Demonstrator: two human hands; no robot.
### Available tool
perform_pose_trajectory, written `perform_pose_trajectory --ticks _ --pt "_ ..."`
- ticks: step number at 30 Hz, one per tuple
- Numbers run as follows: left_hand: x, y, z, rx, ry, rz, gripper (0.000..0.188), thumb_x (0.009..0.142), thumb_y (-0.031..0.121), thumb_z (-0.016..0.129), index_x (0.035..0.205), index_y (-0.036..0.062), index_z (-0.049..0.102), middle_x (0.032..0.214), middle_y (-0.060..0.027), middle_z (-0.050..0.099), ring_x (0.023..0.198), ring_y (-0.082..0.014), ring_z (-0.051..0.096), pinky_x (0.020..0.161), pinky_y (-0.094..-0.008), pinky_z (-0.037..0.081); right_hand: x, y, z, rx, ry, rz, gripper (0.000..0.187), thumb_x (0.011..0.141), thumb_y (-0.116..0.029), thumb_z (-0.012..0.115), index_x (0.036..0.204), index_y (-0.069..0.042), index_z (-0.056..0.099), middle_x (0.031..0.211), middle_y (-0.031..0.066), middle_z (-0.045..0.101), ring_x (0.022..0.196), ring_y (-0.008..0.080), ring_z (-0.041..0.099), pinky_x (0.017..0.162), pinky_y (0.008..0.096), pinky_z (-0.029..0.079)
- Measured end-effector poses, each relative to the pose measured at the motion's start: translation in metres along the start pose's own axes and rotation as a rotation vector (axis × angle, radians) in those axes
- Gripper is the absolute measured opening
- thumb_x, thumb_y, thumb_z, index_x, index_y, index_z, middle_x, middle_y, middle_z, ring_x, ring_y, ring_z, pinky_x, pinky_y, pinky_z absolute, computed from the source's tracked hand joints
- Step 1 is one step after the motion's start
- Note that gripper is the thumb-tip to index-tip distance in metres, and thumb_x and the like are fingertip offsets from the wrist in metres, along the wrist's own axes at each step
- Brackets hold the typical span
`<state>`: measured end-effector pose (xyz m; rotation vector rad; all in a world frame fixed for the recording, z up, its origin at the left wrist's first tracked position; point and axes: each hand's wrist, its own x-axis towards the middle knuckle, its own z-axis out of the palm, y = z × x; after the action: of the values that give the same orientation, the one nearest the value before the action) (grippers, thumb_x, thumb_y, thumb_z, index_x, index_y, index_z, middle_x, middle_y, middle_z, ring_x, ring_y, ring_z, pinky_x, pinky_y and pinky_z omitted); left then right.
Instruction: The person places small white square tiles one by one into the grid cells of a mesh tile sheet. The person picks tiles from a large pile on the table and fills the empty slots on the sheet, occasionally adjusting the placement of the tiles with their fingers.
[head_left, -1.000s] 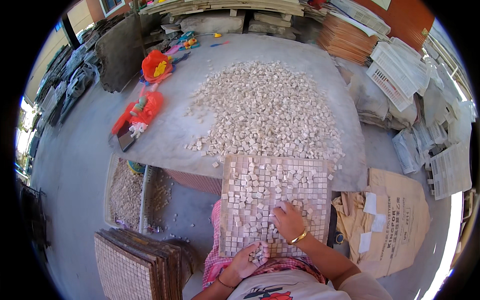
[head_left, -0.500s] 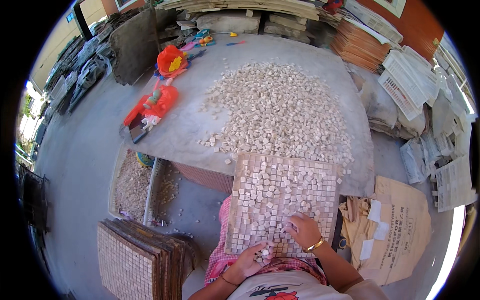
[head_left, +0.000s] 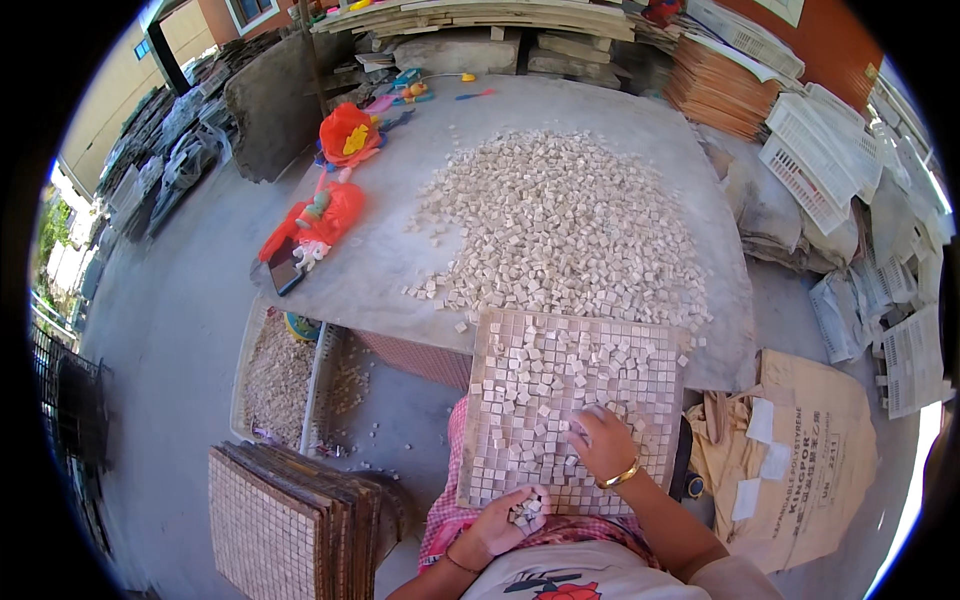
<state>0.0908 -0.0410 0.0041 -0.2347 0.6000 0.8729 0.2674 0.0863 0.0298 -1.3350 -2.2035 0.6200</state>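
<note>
A square grid tray (head_left: 650,400) rests across my lap, its cells partly filled with small pale stone tiles and more tiles lying loose on top. My left hand (head_left: 497,522) is cupped at the tray's lower left edge, its fingers curled round several stone tiles (head_left: 526,510). Over the middle right of the tray is my right hand (head_left: 608,450), wearing a gold bangle. Its fingers bend together down at the tiles; whatever is between the fingertips is too small to make out. Beyond the tray, a large heap of the same stone tiles (head_left: 570,220) covers much of the stone table (head_left: 385,225).
Red plastic bags (head_left: 340,210), toys and a phone (head_left: 285,268) lie on the table's left. Below stands a white bin (head_left: 322,385) of stone chips, beside stacked tile-filled grid trays (head_left: 265,530). A brown sack (head_left: 815,460) lies right, with white crates (head_left: 800,180) farther back.
My right hand has moved slightly away from me over the tray. The left hand stays at the tray's corner with its tiles. The whole view has shifted a little.
</note>
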Motion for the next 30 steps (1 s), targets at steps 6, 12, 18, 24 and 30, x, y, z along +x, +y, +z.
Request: perform_pose_trajectory --ticks 6,12,18,24,30 --pt "-0.001 0.003 -0.011 -0.173 -0.118 -0.014 0.02 0.09 0.017 0.047 0.099 -0.0004 0.053 0.095 -0.0124 0.055 0.088 -0.0222 0.055 0.078 -0.0323 0.048 -0.02 -0.007 0.003 -0.033 -0.063 -0.085 0.018 0.072 -0.017 0.066 0.086 -0.007 0.061 0.082 0.0099 0.055 0.078 0.029 0.055 0.066 0.0392 0.045" --pt "-0.003 0.004 0.001 -0.104 0.006 0.008 0.025 0.09 0.016 0.047 0.106 -0.0026 0.052 0.1 -0.0153 0.056 0.094 -0.0251 0.055 0.085 -0.0355 0.047 -0.043 -0.01 0.017 -0.193 -0.071 -0.193 0.015 0.07 -0.011 0.063 0.085 -0.008 0.061 0.079 0.0103 0.051 0.076 0.0295 0.053 0.065 0.0395 0.045" --pt "-0.005 0.006 0.005 -0.093 -0.106 0.059 0.032 0.091 0.019 0.046 0.114 -0.0029 0.049 0.11 -0.0147 0.054 0.101 -0.0235 0.054 0.091 -0.0339 0.045 -0.035 -0.016 0.014 -0.106 -0.097 -0.052 0.013 0.069 -0.012 0.063 0.079 -0.008 0.057 0.078 0.0109 0.05 0.074 0.0305 0.053 0.063 0.0402 0.044" --pt "-0.006 0.008 0.011 -0.053 -0.076 0.116 0.03 0.093 0.02 0.042 0.114 -0.0008 0.049 0.111 -0.0157 0.052 0.103 -0.025 0.052 0.092 -0.0366 0.044 -0.029 -0.027 -0.002 0.109 -0.155 -0.073 0.013 0.071 -0.015 0.063 0.08 -0.007 0.056 0.079 0.01 0.051 0.074 0.0288 0.054 0.062 0.038 0.045" --pt "-0.006 0.009 0.003 -0.135 -0.051 0.108 0.027 0.095 0.018 0.038 0.114 0.0006 0.048 0.106 -0.014 0.053 0.099 -0.0235 0.054 0.085 -0.033 0.048 -0.027 -0.061 -0.026 0.368 -0.319 -0.151 0.023 0.075 -0.018 0.064 0.093 -0.007 0.058 0.082 0.0091 0.056 0.072 0.0254 0.057 0.064 0.0345 0.047"
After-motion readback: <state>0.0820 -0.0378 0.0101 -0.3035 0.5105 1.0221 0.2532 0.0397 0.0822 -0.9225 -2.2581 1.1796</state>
